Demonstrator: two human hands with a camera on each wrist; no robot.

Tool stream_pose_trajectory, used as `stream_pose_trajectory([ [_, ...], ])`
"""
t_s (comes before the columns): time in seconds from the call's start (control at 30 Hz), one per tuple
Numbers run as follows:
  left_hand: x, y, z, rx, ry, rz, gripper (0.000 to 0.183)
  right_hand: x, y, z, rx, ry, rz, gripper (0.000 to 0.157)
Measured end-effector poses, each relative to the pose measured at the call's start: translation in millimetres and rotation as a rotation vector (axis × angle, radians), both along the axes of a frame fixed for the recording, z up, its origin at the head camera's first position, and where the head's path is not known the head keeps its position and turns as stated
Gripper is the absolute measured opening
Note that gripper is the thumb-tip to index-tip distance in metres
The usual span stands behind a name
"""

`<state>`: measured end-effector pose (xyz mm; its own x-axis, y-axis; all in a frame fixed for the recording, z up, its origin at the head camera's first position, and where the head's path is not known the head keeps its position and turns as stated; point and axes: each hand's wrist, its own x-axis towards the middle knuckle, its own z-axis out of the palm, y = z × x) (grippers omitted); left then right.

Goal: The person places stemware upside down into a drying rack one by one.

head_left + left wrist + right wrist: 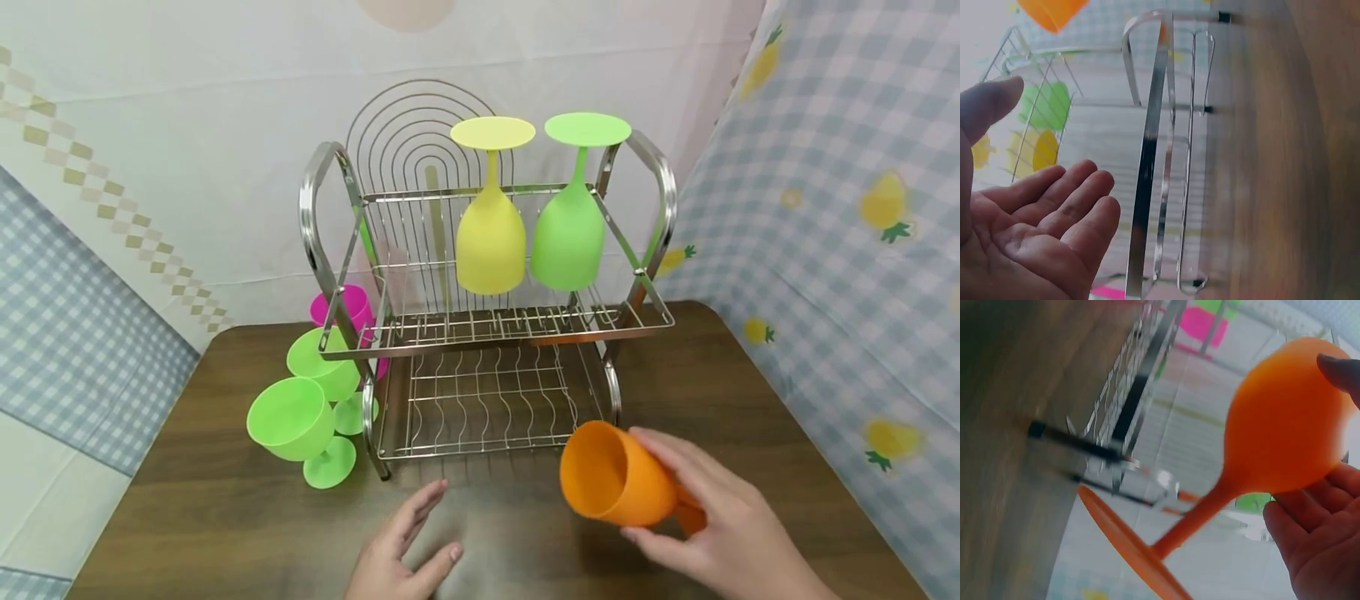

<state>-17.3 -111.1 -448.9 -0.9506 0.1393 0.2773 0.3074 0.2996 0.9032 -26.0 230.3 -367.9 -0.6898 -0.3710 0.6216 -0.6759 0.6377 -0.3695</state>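
My right hand [720, 517] grips an orange plastic goblet [622, 475] by its bowl, the mouth tilted toward the left. In the right wrist view the goblet's stem and foot [1135, 544] point away from the fingers. My left hand [405, 546] hovers in front of the rack, holding nothing, thumb and fingers apart. A two-tier metal dish rack [487, 333] stands ahead of both hands. On its upper tier a yellow goblet [491, 242] and a green goblet [570, 237] stand upside down, side by side.
Left of the rack, two green short-stemmed cups [292, 421] and a magenta cup [352, 308] stand upright on the brown wooden table [202, 517]. The rack's lower tier [487, 400] has wavy wires. A checked cloth [847, 250] hangs at the right.
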Motion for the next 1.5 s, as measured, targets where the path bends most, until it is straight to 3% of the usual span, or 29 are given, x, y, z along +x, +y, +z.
stream_pose_trajectory([
  [0.2, 2.8, 10, -1.8, -0.052, 0.03, -0.17, 0.068, -1.3, -13, -11.5, 0.138, 0.063, 0.062, 0.077],
  [0.37, 5.6, 18, -1.4, -0.114, -0.011, -0.241, 0.078, 1.6, -30, -22.2, 0.279, 0.075, 0.113, 0.08],
  [0.5, 2.6, 21, -9.4, -0.138, 0.095, -0.317, 0.088, 3.2, -48, -30.1, 0.346, 0.109, 0.182, 0.075],
  [0.6, -0.7, 22, -16.9, -0.117, 0.127, -0.39, 0.092, 4.4, -60, -34.2, 0.385, 0.11, 0.213, 0.071],
  [0.73, -1.0, 23, -21.2, -0.093, 0.056, -0.433, 0.09, 7.0, -69, -37.0, 0.406, 0.089, 0.21, 0.071],
  [0.87, -1.4, 23, -20.9, -0.088, 0.012, -0.425, 0.085, 6.7, -72, -38.4, 0.407, 0.094, 0.211, 0.07],
  [1.0, -2.6, 21, -19.3, -0.074, 0.026, -0.411, 0.082, 5.7, -71, -38.2, 0.403, 0.076, 0.229, 0.071],
  [1.13, -1.4, 23, -16.7, -0.038, 0.019, -0.392, 0.082, 11.7, -64, -35.7, 0.351, -0.004, 0.22, 0.073],
  [1.33, 4.2, 28, -8.3, 0.031, -0.13, -0.228, 0.084, 27.6, -59, -30.5, 0.039, -0.067, 0.137, 0.065],
  [1.4, 5.6, 30, -5.5, 0.103, -0.185, -0.169, 0.083, 30.3, -59, -32.6, -0.097, -0.063, 0.15, 0.063],
  [1.5, 5.9, 31, -2.6, 0.282, -0.22, -0.134, 0.081, 33.3, -58, -40.7, -0.25, -0.104, 0.166, 0.059],
])
